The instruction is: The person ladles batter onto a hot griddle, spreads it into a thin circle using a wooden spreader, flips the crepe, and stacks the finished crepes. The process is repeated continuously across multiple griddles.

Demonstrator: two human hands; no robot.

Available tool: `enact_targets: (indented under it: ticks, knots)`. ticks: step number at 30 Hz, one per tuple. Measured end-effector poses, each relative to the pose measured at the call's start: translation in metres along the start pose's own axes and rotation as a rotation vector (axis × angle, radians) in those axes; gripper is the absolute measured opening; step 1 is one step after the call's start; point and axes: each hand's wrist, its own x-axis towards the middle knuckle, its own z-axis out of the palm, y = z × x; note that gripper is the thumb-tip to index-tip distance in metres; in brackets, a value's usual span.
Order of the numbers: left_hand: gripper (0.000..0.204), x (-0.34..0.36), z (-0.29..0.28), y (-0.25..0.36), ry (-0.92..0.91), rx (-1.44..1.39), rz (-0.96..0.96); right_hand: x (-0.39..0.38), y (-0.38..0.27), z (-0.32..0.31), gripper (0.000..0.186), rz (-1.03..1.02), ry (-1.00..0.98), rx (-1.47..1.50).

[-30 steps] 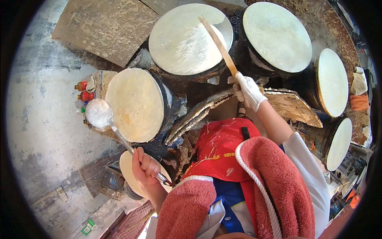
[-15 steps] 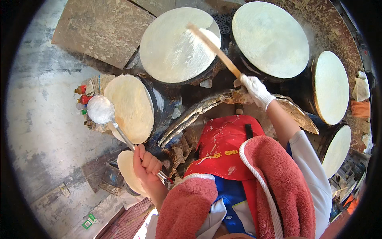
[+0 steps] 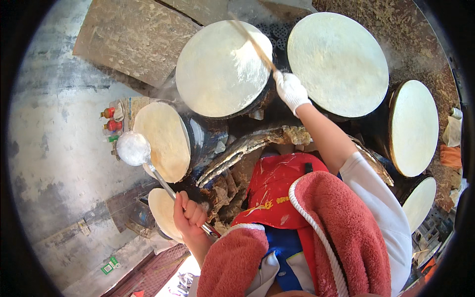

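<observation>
My bare left hand (image 3: 190,216) is closed round the handle of a metal ladle (image 3: 134,148). The ladle's round bowl is coated white and hangs beside the left griddle. A white glove covers my right hand (image 3: 291,89), which grips a wooden spreader stick (image 3: 259,51). The stick reaches over the far griddle, where a pale round pancake (image 3: 213,81) covers the surface, with a whiter, wetter patch of batter near the stick. To its right lies another large pancake (image 3: 338,64). At the left, a yellower pancake (image 3: 162,141) has a slightly uneven edge.
More rounds lie on the right griddle (image 3: 414,127), the lower right griddle (image 3: 419,203) and the lower left griddle (image 3: 166,214). A crusted curved rim (image 3: 247,148) runs before my red apron (image 3: 277,188). Bottles (image 3: 113,125) stand left, near a batter-spattered board (image 3: 136,39).
My right hand has moved left and away from me with the spreader stick. The white batter patch has been spread over the grey edge. My left hand still holds the ladle.
</observation>
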Motion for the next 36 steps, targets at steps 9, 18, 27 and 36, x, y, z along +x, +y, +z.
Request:
enact_targets:
  ticks: [9, 18, 27, 36]
  knots:
    - [0.035, 0.107, -0.026, 0.014, -0.167, 0.137, -0.372, -0.086, 0.022, -0.013, 0.049, 0.212, 0.019, 0.085]
    - [0.025, 0.229, 0.037, 0.000, -0.198, 0.133, -0.718, -0.048, -0.019, -0.004, 0.047, 0.125, 0.127, -0.037]
    - [0.018, 0.244, 0.045, 0.013, -0.088, 0.421, -0.476, -0.083, -0.041, 0.019, 0.049, 0.076, -0.101, -0.055]
    - [0.021, 0.241, 0.058, -0.027, -0.021, 0.391, -0.492, -0.097, -0.036, 0.061, 0.053, 0.204, -0.125, 0.222]
